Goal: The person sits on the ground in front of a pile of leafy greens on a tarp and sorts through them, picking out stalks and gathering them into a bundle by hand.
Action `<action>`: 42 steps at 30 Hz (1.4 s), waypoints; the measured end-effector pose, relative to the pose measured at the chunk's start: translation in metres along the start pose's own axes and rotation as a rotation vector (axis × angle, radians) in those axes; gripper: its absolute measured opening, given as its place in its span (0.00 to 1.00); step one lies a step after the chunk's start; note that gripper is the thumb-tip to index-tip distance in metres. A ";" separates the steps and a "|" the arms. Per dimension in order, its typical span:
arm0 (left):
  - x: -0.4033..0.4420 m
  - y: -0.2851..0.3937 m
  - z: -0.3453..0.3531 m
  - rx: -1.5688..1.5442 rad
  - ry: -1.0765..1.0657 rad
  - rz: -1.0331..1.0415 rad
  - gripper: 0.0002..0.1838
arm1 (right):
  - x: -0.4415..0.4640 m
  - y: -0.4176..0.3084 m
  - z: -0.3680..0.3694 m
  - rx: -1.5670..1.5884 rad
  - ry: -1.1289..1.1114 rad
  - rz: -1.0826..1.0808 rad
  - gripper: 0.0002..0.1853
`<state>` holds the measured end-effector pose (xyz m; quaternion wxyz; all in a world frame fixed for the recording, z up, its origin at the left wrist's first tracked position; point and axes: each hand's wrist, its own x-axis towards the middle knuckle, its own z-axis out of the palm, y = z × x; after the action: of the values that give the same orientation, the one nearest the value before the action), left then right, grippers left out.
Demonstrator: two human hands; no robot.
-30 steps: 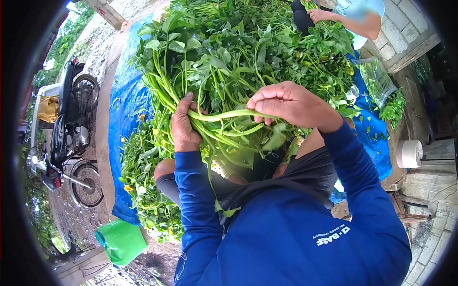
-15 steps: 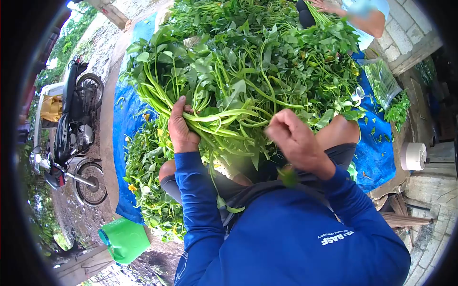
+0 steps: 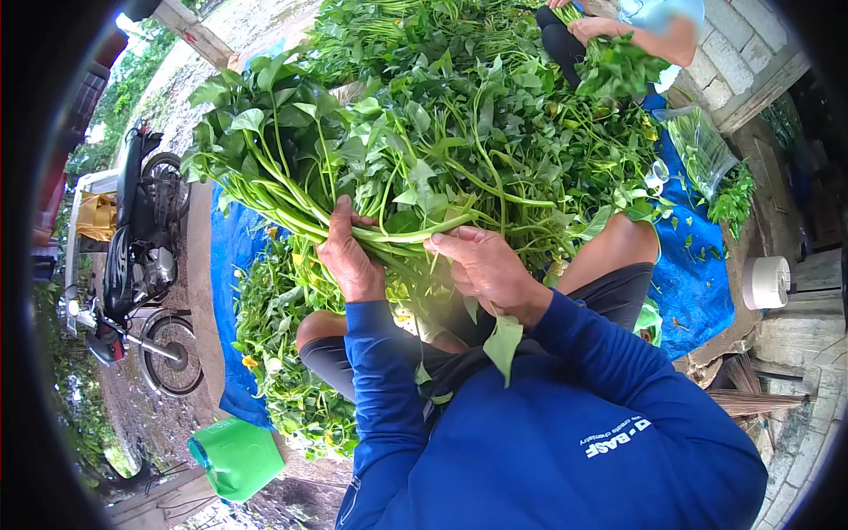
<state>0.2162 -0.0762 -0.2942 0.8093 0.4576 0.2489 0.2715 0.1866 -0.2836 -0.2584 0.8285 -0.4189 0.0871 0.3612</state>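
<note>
My left hand (image 3: 350, 254) is wrapped round a bundle of long green stems (image 3: 287, 201), whose leafy ends spread to the upper left. Close by on the right, my right hand (image 3: 486, 272) pinches the stems near their cut ends. A single leaf (image 3: 503, 346) hangs below my right hand. Beyond both hands lies a large heap of leafy greens (image 3: 530, 132), and more greens (image 3: 291, 353) lie at the left beside my knee.
A blue tarp (image 3: 693, 291) lies under the greens. At the top right a co-worker (image 3: 649, 35) holds a leafy bunch. A green container (image 3: 237, 459), a motorcycle (image 3: 141, 256), a plastic bag of greens (image 3: 700, 150) and a white tub (image 3: 767, 283) stand around.
The bundle in my left hand has shifted to the left. My right hand moved away from the stems, then came back to them. The co-worker now holds a bunch up.
</note>
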 end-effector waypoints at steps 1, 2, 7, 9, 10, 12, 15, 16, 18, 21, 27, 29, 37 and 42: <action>-0.001 0.000 0.000 0.022 0.001 0.019 0.14 | 0.000 0.001 -0.001 -0.025 0.001 -0.015 0.08; -0.002 0.000 0.000 0.011 -0.005 0.015 0.14 | 0.001 0.004 -0.003 -0.050 0.002 -0.029 0.08; -0.005 -0.004 0.004 -0.038 -0.057 -0.002 0.14 | 0.006 0.009 -0.016 0.006 0.000 -0.002 0.09; -0.005 -0.006 0.003 -0.019 -0.085 -0.037 0.14 | 0.008 0.010 -0.023 0.015 -0.054 -0.011 0.09; -0.003 -0.007 0.002 -0.028 -0.088 -0.046 0.13 | 0.003 0.009 -0.024 -0.052 -0.049 -0.007 0.10; 0.004 -0.006 -0.003 -0.058 -0.120 -0.081 0.12 | -0.012 0.005 -0.026 -0.184 -0.045 0.000 0.11; 0.022 0.002 -0.019 -0.150 -0.204 -0.145 0.10 | -0.014 0.025 -0.072 -0.795 -0.133 -0.460 0.11; 0.024 0.008 -0.022 -0.186 -0.210 -0.184 0.12 | -0.023 0.013 -0.071 -0.715 -0.090 -0.368 0.11; 0.030 0.012 -0.028 -0.192 -0.210 -0.200 0.12 | -0.046 -0.020 -0.066 -0.555 0.004 -0.185 0.11; 0.029 0.011 -0.027 -0.134 -0.213 -0.183 0.11 | -0.045 -0.066 -0.051 -0.830 -0.023 -0.443 0.10; 0.016 -0.004 -0.006 -0.105 -0.197 -0.244 0.09 | 0.014 -0.088 0.018 -1.414 -0.276 -1.217 0.11; 0.017 -0.011 -0.007 -0.040 -0.276 -0.207 0.09 | 0.033 -0.084 0.024 -1.668 -0.322 -1.042 0.09; 0.000 0.006 0.004 0.028 -0.129 -0.153 0.10 | -0.003 -0.047 0.015 -1.743 -0.198 -1.126 0.04; 0.023 0.021 -0.009 -0.019 -0.075 -0.171 0.14 | -0.061 -0.055 0.001 -1.417 0.096 -0.434 0.10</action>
<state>0.2228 -0.0463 -0.2840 0.8425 0.4371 0.2539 0.1865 0.1790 -0.3363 -0.1961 0.4075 -0.8763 -0.2153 0.1404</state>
